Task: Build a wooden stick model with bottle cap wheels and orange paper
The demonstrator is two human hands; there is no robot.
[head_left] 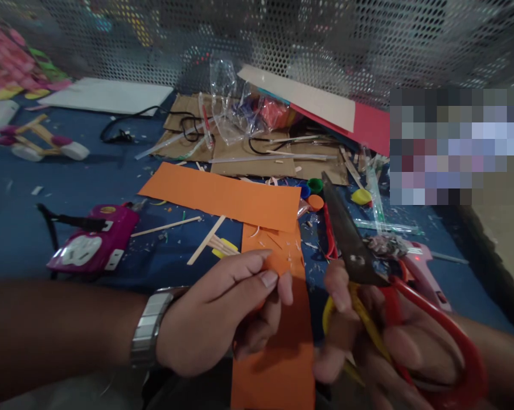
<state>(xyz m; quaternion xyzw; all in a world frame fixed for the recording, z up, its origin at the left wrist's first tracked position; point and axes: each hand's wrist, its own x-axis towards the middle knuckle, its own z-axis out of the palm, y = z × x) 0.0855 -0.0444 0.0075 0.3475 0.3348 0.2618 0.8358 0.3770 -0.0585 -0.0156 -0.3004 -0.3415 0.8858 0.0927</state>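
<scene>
Between the thumb and fingers of my left hand [231, 307] is a small piece of orange paper [278, 264], mostly covered by the fingers. My right hand [367, 336] grips a pair of scissors [346, 233] with red and yellow handles, its dark blades pointing up and away. The blades look closed and stand apart from the small piece. Beneath my hands a long orange paper strip [278, 364] runs toward me, with white scraps on it. Across its far end lies another orange strip [222, 196].
A pink glue gun [427, 273] lies right, partly behind my right hand. Left is a magenta box with a black strap [97, 239]. Wooden sticks [205, 242], bottle caps [315, 202], cardboard [252, 162] and coloured sheets [367, 125] cover the blue table before a perforated metal panel [257, 40].
</scene>
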